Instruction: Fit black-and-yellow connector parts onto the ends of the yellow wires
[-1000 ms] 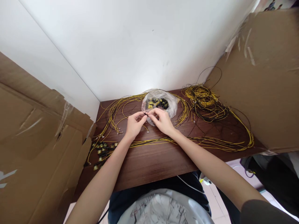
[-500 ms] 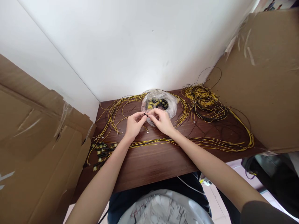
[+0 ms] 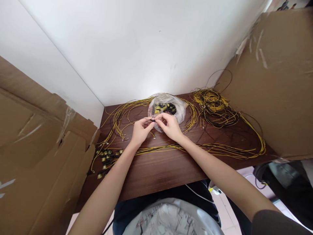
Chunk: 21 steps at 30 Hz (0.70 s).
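My left hand (image 3: 141, 131) is closed in a pinch on a thin black wire that runs to a small black connector (image 3: 152, 120). From the other side, my right hand (image 3: 169, 126) pinches that same connector between thumb and forefinger. Both hands are held above the table, just in front of a clear plastic bag (image 3: 181, 109). Inside the open bag lie small yellow and black connectors (image 3: 166, 108). The fingers partly hide the connector, so its exact shape cannot be made out.
Yellow and black wires (image 3: 117, 112) curve around the bag on the brown table (image 3: 156, 173). A tangled wire coil (image 3: 211, 102) sits at right. Wires with yellow-black ends (image 3: 105, 158) lie at front left. Cardboard (image 3: 276, 88) and a white wall (image 3: 146, 49) enclose the table.
Both hands stay almost where they were. The small black piece between the fingertips has turned slightly and lies a little flatter.
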Tool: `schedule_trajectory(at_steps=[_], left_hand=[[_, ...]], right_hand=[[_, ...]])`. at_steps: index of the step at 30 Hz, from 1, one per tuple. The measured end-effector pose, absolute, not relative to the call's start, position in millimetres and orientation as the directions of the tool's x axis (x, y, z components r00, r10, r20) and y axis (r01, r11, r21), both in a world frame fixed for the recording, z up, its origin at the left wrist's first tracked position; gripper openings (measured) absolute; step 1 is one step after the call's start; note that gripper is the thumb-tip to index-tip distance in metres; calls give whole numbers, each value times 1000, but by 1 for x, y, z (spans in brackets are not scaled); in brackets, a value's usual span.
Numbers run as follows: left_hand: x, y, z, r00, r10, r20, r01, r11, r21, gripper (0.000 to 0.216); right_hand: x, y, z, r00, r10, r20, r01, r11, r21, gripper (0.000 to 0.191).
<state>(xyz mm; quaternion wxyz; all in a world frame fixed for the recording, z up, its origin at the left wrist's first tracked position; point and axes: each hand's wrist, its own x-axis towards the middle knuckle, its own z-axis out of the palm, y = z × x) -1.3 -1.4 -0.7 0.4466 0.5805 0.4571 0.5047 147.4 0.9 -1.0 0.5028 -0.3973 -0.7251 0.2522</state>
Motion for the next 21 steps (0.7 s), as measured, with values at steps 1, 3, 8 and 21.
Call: schedule_trajectory(at_steps=[1,3,8,21], left_hand=[[-1,-1,-1,73,981,180,84,-185,979,24],[-2,-1,-2,76,980,184,88,-191,978,25],[-2,0,-2,83,976,200,96,-207,974,25],[-3,1,-5,130,972,195,131,-212,969,24]], right_hand=[[147,1,-1,-180,829,529,321,558,-765,10],[148,1,0,-183,826,533,315,563,-764,10],[148,1,-1,-199,828,524,297,560,-773,10],[148,0,0,-224,853,471,289,520,-804,8]])
